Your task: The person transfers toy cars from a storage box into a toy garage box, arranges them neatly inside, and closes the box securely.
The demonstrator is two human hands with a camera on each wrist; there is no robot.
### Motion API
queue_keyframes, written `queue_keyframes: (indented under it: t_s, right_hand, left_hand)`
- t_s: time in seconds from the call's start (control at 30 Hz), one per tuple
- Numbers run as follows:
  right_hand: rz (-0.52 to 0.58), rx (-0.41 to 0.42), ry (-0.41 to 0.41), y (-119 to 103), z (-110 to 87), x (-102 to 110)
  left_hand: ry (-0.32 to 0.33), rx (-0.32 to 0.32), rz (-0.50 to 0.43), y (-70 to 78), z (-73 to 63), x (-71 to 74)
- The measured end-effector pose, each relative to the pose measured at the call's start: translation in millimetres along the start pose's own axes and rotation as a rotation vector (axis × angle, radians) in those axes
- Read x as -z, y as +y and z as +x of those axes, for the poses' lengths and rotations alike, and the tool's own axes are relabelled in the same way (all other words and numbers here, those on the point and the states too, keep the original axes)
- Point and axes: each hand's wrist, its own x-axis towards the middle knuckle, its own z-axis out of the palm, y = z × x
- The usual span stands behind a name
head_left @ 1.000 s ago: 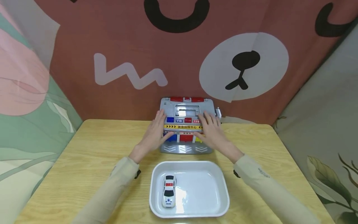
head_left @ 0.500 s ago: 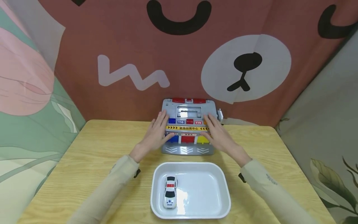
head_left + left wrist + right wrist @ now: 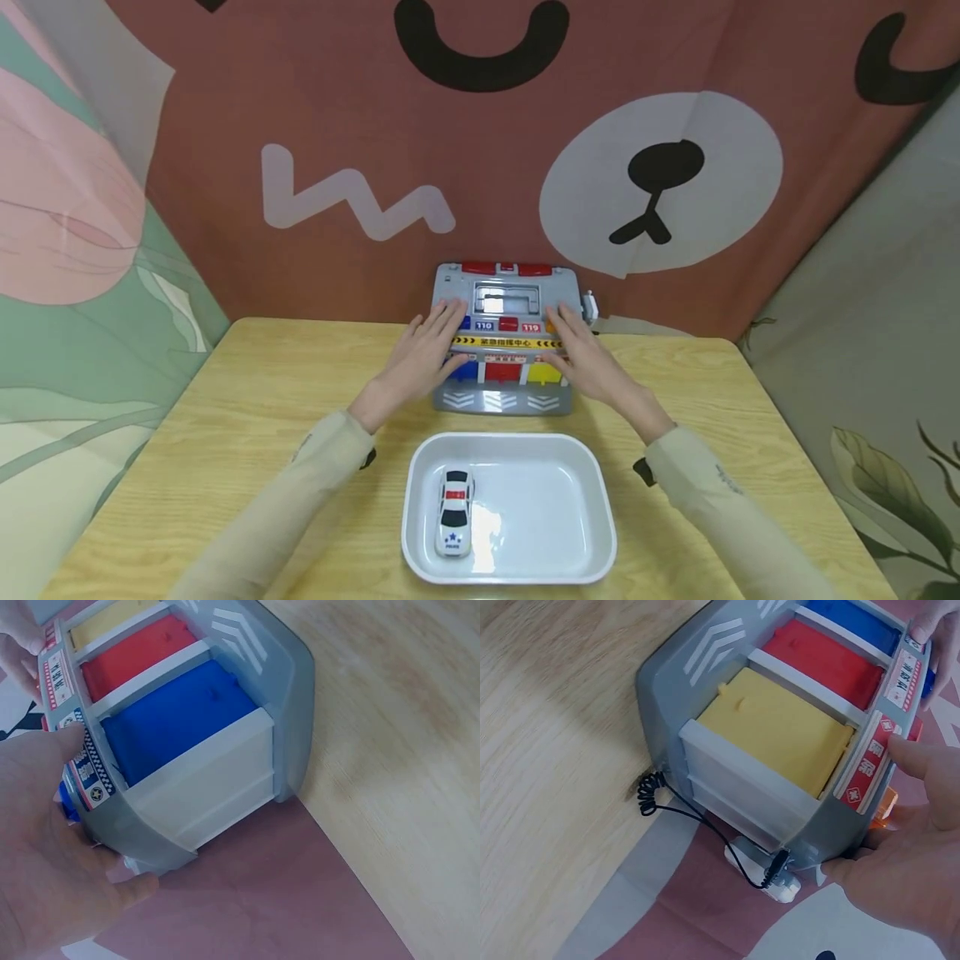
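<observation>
Left hand (image 3: 420, 357) resting straight-fingered, now covering more of the blue plastic button (image 3: 68, 804); probably steadying the boxy grey plastic toy garage (image 3: 507, 341), far back on pale wooden table (image 3: 285, 392). Right hand (image 3: 597, 364) resting likewise opposite. White rectangular tray (image 3: 540, 521), carrying white toy police car (image 3: 453, 515), standing in front; reddish-brown printed curtain (image 3: 315, 275) blocking behind.

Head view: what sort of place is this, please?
Probably a play corner or a small filming set; I cannot tell which. A wood-grain table holds a toy station and a tray with a toy car, before a cartoon backdrop.
</observation>
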Motion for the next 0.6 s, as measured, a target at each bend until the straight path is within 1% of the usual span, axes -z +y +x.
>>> queue_keyframes:
  t_s: [0.43, 0.6]
  right_hand:
    - [0.061, -0.038, -0.051, 0.8, 1.5, 5.4]
    - [0.056, -0.042, -0.055, 0.6, 1.0, 5.3]
  left_hand:
    - [-0.013, 0.014, -0.029, -0.7, -0.2, 1.6]
    - [-0.001, -0.005, -0.014, -1.2, -0.7, 1.7]
